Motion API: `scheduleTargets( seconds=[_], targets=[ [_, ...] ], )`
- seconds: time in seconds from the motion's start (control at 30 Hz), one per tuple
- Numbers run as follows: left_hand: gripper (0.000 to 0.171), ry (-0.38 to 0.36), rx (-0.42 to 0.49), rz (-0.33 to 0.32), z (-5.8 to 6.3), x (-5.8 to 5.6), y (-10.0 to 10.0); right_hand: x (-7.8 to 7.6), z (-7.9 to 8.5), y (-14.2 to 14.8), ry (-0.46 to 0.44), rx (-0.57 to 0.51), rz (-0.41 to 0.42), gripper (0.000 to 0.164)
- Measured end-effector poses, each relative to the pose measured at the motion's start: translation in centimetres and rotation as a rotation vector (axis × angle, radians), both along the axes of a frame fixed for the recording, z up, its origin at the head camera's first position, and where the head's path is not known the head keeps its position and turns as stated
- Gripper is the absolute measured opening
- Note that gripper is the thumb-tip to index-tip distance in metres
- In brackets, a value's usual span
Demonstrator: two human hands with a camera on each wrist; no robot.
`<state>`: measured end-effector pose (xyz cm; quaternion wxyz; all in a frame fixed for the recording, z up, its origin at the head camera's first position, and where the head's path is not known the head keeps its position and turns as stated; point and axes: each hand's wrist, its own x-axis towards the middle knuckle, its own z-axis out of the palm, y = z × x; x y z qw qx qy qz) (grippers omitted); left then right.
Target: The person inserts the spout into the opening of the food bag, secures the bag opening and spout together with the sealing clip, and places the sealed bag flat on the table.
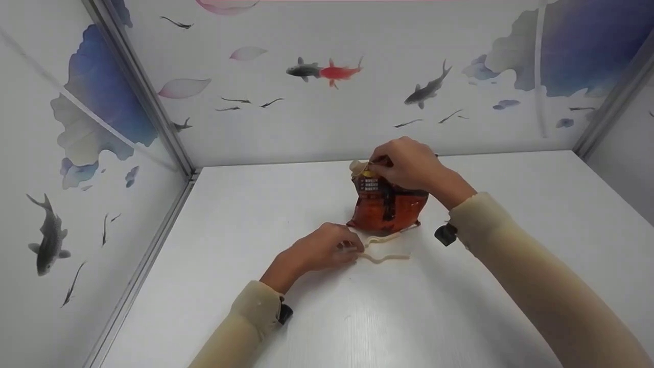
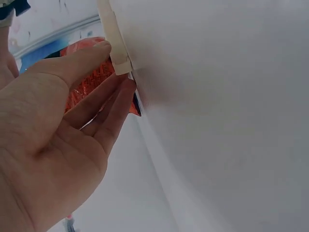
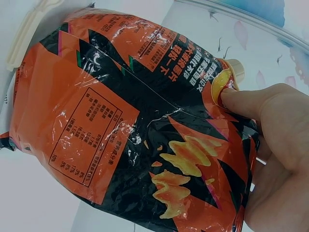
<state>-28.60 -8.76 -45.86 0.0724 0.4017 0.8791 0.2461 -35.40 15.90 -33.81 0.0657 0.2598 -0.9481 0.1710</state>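
An orange-and-black crisp packet [image 1: 388, 209] stands on the white table, its back print facing the right wrist camera [image 3: 120, 125]. My right hand [image 1: 409, 163] pinches its top edge, thumb on the near side. A cream rounded piece [image 3: 235, 70] sticks out at the packet's top corner, beside the thumb. In front of the packet lies a cream plastic bag clip [image 1: 383, 259], its two wavy arms spread apart and pointing right. My left hand [image 1: 327, 248] pinches the clip's left end between thumb and fingertips, low over the table.
The white table [image 1: 245, 225] meets a back wall [image 1: 276, 133] printed with fish and petals, close behind the packet. A metal frame post [image 1: 153, 97] stands at the left corner. Small dark wrist devices [image 1: 445, 235] sit on both sleeves.
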Motion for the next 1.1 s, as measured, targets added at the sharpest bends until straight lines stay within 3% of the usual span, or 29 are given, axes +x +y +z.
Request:
scheduleTargets(
  seconds=[0.5,0.83,1.1],
  targets=[
    [0.015,0.018,-0.063,0.067,0.2,0.1,-0.3,0.0,0.0,-0.1,-0.018,0.004,-0.014,0.020],
    [0.017,0.013,-0.010,0.122,0.5,0.4,-3.2,-0.1,-0.1,-0.1,-0.021,0.007,-0.019,0.020],
    [0.016,0.053,0.047,0.161,0.3,0.5,-5.9,0.0,-0.2,-0.1,-0.002,-0.001,-0.006,0.018]
  ],
)
